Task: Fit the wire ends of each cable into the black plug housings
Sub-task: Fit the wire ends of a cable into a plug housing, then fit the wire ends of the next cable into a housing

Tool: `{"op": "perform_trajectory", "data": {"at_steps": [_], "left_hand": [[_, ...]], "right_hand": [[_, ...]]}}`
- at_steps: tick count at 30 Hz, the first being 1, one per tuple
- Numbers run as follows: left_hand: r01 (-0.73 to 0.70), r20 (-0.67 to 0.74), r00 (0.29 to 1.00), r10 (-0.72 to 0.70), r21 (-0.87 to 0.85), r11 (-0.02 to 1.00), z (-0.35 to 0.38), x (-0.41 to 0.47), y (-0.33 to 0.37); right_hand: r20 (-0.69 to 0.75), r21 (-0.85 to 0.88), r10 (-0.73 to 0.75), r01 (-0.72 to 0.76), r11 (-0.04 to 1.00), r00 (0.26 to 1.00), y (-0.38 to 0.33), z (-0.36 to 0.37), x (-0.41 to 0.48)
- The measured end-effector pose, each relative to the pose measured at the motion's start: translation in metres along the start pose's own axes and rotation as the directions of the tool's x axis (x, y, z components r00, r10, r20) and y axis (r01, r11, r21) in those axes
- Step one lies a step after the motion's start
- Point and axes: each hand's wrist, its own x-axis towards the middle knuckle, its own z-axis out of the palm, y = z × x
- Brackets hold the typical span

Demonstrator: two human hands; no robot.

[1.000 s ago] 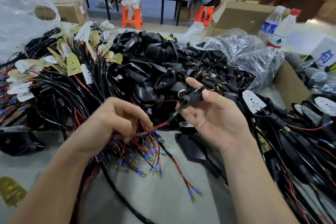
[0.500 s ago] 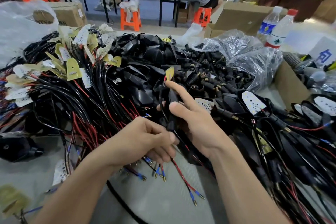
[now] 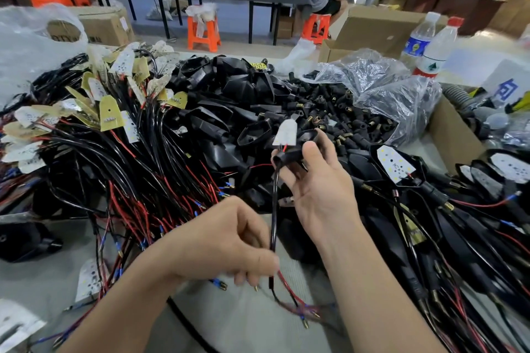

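Holding a black plug housing (image 3: 295, 144) up over the middle of the surface (image 3: 246, 327), right hand (image 3: 318, 192) palm toward the camera, its fingers (image 3: 313, 152) curled and pinching the housing's narrow neck. A white LED board (image 3: 286, 132) sticks out of the housing top, with a short red lead under it; how deep it sits, can't tell. The cable (image 3: 274, 209) runs from the neck straight down to the left hand (image 3: 226, 241), near the surface's near edge, fingers (image 3: 252, 274) closed around the cable. The exact grip is hidden behind the knuckles. Wire ends (image 3: 298, 306) hang below the left hand just over the surface: red and black leads, blue sleeves, brass tips, all motion-blurred, so the count is unclear. A bundle of cables (image 3: 129, 169) with yellow and white boards fills the left side, cut off by the left edge. A heap of empty housings (image 3: 243, 100) lies toward the far edge, and a pile of small black plugs (image 3: 329, 114) is beside it, partly spilling from a clear plastic bag (image 3: 387, 86). Fitted cables (image 3: 459, 223) are stacked along the right edge, running out of frame. Two bottles (image 3: 424, 43) stand at the far right corner by a cardboard box (image 3: 381, 28); the labels are unreadable. A person sits on an orange stool (image 3: 317, 27) in the background, head cut off.
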Motion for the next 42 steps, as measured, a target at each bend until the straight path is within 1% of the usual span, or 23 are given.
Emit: {"op": "perform_trajectory", "data": {"at_steps": [2, 5, 9, 11, 12, 13, 15, 17, 19, 21, 23, 26, 28, 30, 32, 34, 35, 36, 37, 38, 39, 40, 42], "left_hand": [[0.023, 0.105, 0.994, -0.025, 0.023, 0.999, 0.004, 0.0, -0.002], [0.044, 0.106, 0.993, -0.044, 0.004, 0.999, 0.008, 0.004, -0.007], [0.059, -0.01, 0.998, -0.064, -0.274, 0.96, 0.003, 0.006, -0.01], [0.042, -0.104, 0.991, -0.08, -0.332, 0.942, -0.001, 0.005, -0.013], [0.015, -0.186, 0.979, -0.085, -0.346, 0.938, -0.003, 0.006, -0.015], [-0.02, -0.29, 0.952, -0.096, -0.373, 0.928, -0.004, 0.008, -0.017], [-0.133, -0.496, 0.861, -0.108, -0.425, 0.895, -0.005, 0.012, -0.019], [-0.251, -0.599, 0.8, -0.042, -0.396, 0.883, -0.006, 0.015, -0.019], [-0.316, -0.602, 0.797, 0.047, -0.35, 0.882, -0.006, 0.016, -0.018], [-0.307, -0.601, 0.798, 0.046, -0.339, 0.889, -0.006, 0.016, -0.018], [-0.309, -0.604, 0.796, 0.022, -0.375, 0.874, -0.006, 0.017, -0.017], [-0.372, -0.61, 0.79, 0.053, -0.409, 0.833, -0.004, 0.018, -0.015], [-0.415, -0.68, 0.731, 0.065, -0.367, 0.832, -0.004, 0.018, -0.014], [-0.454, -0.779, 0.624, 0.06, -0.299, 0.84, -0.006, 0.016, -0.015], [-0.485, -0.845, 0.534, 0.028, -0.279, 0.829, -0.012, 0.013, -0.015], [-0.499, -0.893, 0.45, -0.011, -0.261, 0.826, -0.018, 0.011, -0.016], [-0.495, -0.91, 0.414, -0.034, -0.256, 0.83, -0.021, 0.011, -0.017], [-0.492, -0.918, 0.393, -0.059, -0.263, 0.83, -0.024, 0.011, -0.018], [-0.488, -0.917, 0.391, -0.08, -0.28, 0.826, -0.025, 0.011, -0.018], [-0.489, -0.908, 0.408, -0.097, -0.307, 0.817, -0.025, 0.011, -0.019], [-0.492, -0.894, 0.435, -0.105, -0.334, 0.804, -0.025, 0.01, -0.019], [-0.498, -0.881, 0.461, -0.108, -0.358, 0.79, -0.024, 0.01, -0.018], [-0.515, -0.854, 0.506, -0.119, -0.41, 0.752, -0.024, 0.008, -0.017]], "right_hand": [[0.017, 0.028, 0.054, -0.055, 0.998, 0.998, 0.0, 0.001, -0.002], [0.07, -0.016, 0.153, -0.152, 0.988, 0.986, 0.004, 0.002, -0.004], [0.146, -0.103, 0.241, -0.227, 0.968, 0.96, 0.002, -0.001, -0.008], [0.178, -0.158, 0.271, -0.245, 0.957, 0.946, 0.001, -0.002, -0.009], [0.196, -0.176, 0.285, -0.252, 0.952, 0.938, 0.001, -0.002, -0.009], [0.216, -0.186, 0.295, -0.257, 0.948, 0.931, 0.001, -0.002, -0.01], [0.25, -0.202, 0.3, -0.254, 0.946, 0.921, 0.002, -0.001, -0.011], [0.275, -0.234, 0.307, -0.246, 0.941, 0.911, 0.004, 0.0, -0.013], [0.315, -0.29, 0.319, -0.229, 0.929, 0.894, 0.007, 0.001, -0.016], [0.333, -0.35, 0.333, -0.213, 0.912, 0.882, 0.009, 0.002, -0.019], [0.339, -0.376, 0.346, -0.211, 0.902, 0.875, 0.008, 0.004, -0.02], [0.33, -0.425, 0.364, -0.207, 0.881, 0.871, 0.006, 0.006, -0.022], [0.274, -0.478, 0.362, -0.2, 0.855, 0.891, 0.008, 0.007, -0.024], [0.239, -0.538, 0.367, -0.192, 0.821, 0.899, 0.01, 0.007, -0.025], [0.278, -0.6, 0.404, -0.171, 0.782, 0.871, 0.009, 0.005, -0.025], [0.337, -0.69, 0.437, -0.097, 0.717, 0.834, 0.002, 0.001, -0.025], [0.342, -0.733, 0.424, -0.044, 0.678, 0.838, -0.001, -0.001, -0.023], [0.335, -0.766, 0.378, 0.016, 0.642, 0.863, -0.004, -0.003, -0.022], [0.325, -0.793, 0.29, 0.092, 0.602, 0.9, -0.006, -0.003, -0.02], [0.321, -0.821, 0.168, 0.185, 0.54, 0.932, -0.006, -0.002, -0.019], [0.329, -0.849, 0.037, 0.278, 0.45, 0.944, -0.007, 0.0, -0.018], [0.35, -0.868, -0.078, 0.354, 0.347, 0.934, -0.007, 0.003, -0.018], [0.408, -0.879, -0.207, 0.444, 0.176, 0.889, -0.006, 0.012, -0.021]]}}
